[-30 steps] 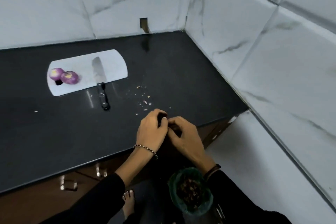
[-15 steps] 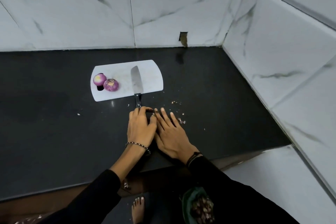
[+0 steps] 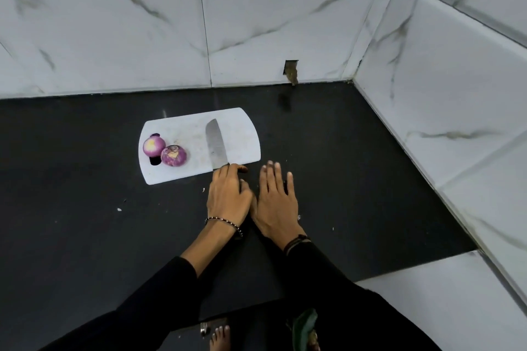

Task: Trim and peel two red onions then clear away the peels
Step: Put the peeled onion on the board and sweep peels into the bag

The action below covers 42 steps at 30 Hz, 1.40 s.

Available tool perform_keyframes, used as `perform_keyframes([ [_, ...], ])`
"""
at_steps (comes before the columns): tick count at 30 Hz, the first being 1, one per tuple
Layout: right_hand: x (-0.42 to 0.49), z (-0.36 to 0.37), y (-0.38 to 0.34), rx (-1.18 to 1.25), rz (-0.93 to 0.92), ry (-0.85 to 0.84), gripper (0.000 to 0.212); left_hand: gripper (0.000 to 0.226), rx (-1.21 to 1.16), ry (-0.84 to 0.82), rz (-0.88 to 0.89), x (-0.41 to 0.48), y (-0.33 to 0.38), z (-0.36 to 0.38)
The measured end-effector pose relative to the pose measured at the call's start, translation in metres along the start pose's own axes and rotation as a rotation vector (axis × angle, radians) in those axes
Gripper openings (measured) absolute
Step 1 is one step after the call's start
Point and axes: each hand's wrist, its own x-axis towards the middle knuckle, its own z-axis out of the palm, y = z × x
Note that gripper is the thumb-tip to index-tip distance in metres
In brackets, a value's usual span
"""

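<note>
Two peeled red onions [image 3: 154,147] [image 3: 174,155] sit side by side at the left end of the white cutting board [image 3: 239,137]. A knife [image 3: 215,145] lies across the board with its blade pointing away; its handle is hidden under my left hand [image 3: 228,196]. That hand lies loosely cupped on the black counter just below the board. My right hand [image 3: 275,199] rests flat beside it, fingers straight, the two thumbs touching. A few tiny peel bits [image 3: 119,209] are scattered on the counter.
The black counter [image 3: 356,179] ends in marble-tiled walls behind and to the right. Its front edge runs below my arms. On the floor below stands a green-lined bin [image 3: 305,325], mostly hidden by my right sleeve, with my bare foot [image 3: 219,336] beside it.
Both hands moved from the counter's front edge over the bin up to just below the cutting board. My right hand went from curled to flat. My view tilted up.
</note>
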Motion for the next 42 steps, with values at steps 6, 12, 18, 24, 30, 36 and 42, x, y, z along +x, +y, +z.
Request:
perform_keyframes([
  [6, 0.016, -0.007, -0.005, -0.065, -0.030, -0.116, 0.072, 0.029, -0.024, -0.026, -0.006, 0.013, 0.000, 0.001],
  [12, 0.044, -0.017, -0.012, -0.009, 0.124, -0.127, 0.075, 0.026, -0.050, 0.000, 0.051, 0.028, -0.007, -0.004],
  [18, 0.053, -0.011, -0.006, 0.046, 0.189, -0.092, 0.117, 0.028, -0.035, -0.023, 0.096, 0.035, -0.013, -0.002],
  [24, 0.059, -0.019, 0.036, 0.261, 0.228, -0.015, 0.073, 0.046, 0.148, -0.185, 0.194, 0.038, -0.017, 0.010],
  [30, 0.018, -0.026, 0.070, 0.376, -0.111, -0.139, 0.070, 0.068, 0.472, -0.455, 0.368, 0.019, -0.010, 0.021],
  [36, -0.050, -0.035, 0.061, 0.580, -0.088, -0.179, 0.070, 0.057, 0.225, -0.539, 0.240, -0.004, -0.004, 0.011],
  [42, -0.097, -0.028, 0.075, 0.537, 0.214, 0.013, 0.081, 0.055, 0.208, -0.472, 0.169, 0.000, -0.011, 0.001],
])
